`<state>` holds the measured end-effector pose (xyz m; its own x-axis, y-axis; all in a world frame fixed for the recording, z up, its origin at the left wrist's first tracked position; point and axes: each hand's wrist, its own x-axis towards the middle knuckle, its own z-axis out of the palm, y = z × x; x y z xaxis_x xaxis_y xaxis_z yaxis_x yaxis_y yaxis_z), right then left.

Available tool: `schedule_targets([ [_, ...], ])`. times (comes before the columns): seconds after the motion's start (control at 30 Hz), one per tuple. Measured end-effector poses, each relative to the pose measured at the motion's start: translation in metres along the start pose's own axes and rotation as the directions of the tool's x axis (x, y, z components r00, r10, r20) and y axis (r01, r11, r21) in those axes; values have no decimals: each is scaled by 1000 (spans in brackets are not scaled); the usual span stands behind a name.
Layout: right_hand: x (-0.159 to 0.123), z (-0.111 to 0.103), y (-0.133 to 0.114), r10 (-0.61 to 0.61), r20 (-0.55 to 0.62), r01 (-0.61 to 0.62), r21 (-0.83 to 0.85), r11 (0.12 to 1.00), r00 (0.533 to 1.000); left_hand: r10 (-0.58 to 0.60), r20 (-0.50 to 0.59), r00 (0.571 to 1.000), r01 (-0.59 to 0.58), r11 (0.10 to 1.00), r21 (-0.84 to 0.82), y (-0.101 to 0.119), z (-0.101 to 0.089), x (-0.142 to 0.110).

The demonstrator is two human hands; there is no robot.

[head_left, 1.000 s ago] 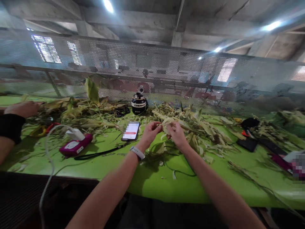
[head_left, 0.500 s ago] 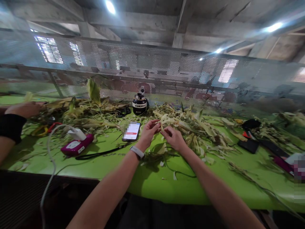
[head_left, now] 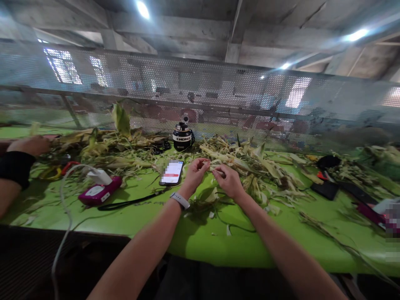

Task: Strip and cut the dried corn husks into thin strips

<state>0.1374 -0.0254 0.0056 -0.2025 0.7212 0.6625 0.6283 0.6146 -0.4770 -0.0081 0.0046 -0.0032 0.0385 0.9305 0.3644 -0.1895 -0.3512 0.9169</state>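
Observation:
My left hand (head_left: 196, 174), with a pale band on its wrist, is closed in a pinch on a thin corn husk strip (head_left: 211, 163). Just to its right, my right hand (head_left: 228, 180) is pinched shut near the same pale strip and seems to grip part of it; the fingertips hide most of the detail. Behind both hands lies a heap of dry corn husks (head_left: 240, 157), some torn into narrow shreds. Below the hands, a loose husk piece (head_left: 213, 195) and small scraps lie on the green table (head_left: 218, 246).
A phone (head_left: 171, 172) lies left of my hands, with a black strap (head_left: 134, 201) and a purple power strip (head_left: 100, 191) farther left. A black jar (head_left: 183, 137) stands behind. More husks (head_left: 121, 143) cover the back left. Another person's hand (head_left: 29, 145) is at the far left.
My hands have moved slightly apart at the fingertips, and less of the pale strip shows between them. The other person's hand at the left has shifted a little.

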Motion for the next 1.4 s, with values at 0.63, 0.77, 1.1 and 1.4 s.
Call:
schedule_targets([
  [0.63, 7, -7, 13, 199, -95, -186, 129, 974, 975, -13, 249, 968, -7, 997, 80, 4, 6, -2],
  [0.77, 8, -9, 7, 176, -93, -162, 134, 978, 980, -162, 311, 937, 193, 978, -73, 6, 8, -4],
  [1.1, 6, 1, 11, 325, -29, -296, 343, 891, 945, -68, 280, 958, 87, 995, -54, 12, 9, -5],
  [1.4, 11, -1, 15, 447, 26, -404, 475, 781, 894, -69, 179, 981, 82, 994, -67, 5, 5, 0],
])
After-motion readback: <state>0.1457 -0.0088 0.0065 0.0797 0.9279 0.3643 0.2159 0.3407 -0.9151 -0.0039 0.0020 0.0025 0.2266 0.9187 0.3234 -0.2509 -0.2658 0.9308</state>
